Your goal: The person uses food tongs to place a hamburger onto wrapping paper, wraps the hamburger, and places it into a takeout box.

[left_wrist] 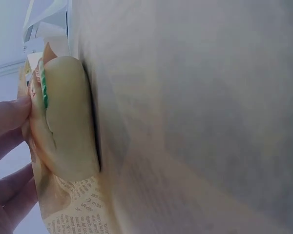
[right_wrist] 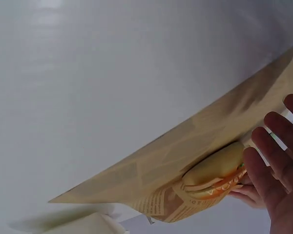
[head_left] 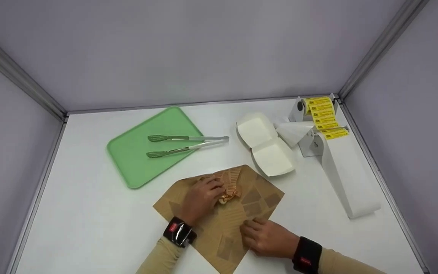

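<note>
A burger with a pale bun and a green leaf edge lies on a sheet of brown printed wrapping paper. The paper's far corner is folded over part of it. My left hand grips the burger through that fold, thumb and fingers bent over it; it hides most of the burger in the head view. At the paper's right edge is my right hand, its fingers apart and holding nothing in the right wrist view.
Metal tongs lie partly on a green tray at the back left. A white clamshell box sits unfolded beyond the paper. At the right stands a dispenser with yellow labels, its white backing strip trailing forward.
</note>
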`<action>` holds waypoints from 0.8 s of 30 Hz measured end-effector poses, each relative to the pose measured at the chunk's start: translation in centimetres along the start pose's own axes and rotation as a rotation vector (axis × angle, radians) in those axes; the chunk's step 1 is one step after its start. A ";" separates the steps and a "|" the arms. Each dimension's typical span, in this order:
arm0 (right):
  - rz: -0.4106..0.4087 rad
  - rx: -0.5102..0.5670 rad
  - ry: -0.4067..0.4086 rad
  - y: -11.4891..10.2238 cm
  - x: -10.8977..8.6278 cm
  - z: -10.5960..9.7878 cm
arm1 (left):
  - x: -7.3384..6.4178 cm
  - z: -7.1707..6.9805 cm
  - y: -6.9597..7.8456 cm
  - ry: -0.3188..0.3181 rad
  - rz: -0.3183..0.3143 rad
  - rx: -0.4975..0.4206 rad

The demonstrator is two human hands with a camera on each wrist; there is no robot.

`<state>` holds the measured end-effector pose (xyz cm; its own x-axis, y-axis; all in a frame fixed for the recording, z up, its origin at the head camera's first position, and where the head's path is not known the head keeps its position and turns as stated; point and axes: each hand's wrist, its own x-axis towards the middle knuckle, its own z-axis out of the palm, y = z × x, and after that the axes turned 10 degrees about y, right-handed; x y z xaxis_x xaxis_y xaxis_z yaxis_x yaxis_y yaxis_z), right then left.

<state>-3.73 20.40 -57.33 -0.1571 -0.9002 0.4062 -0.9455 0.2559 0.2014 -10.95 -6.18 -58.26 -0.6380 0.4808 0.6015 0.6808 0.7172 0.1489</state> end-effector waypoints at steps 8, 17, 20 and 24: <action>-0.059 -0.033 0.012 -0.4 -0.2 0.9 | 0.1 -0.1 0.2 -0.021 -0.002 -0.005; -0.104 -0.062 -0.047 -0.5 0.0 1.1 | 0.3 -0.5 -0.1 -0.026 0.019 0.003; -0.106 -0.064 -0.054 -0.5 0.1 1.2 | 0.3 -0.7 -0.2 -0.011 0.029 0.001; -0.101 -0.074 -0.038 -0.5 0.3 1.3 | 0.2 -0.8 -0.3 0.001 0.043 -0.010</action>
<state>-3.64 19.59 -58.46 -0.0744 -0.9349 0.3471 -0.9336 0.1877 0.3052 -10.94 -6.71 -57.58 -0.6080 0.5106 0.6080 0.7110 0.6909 0.1308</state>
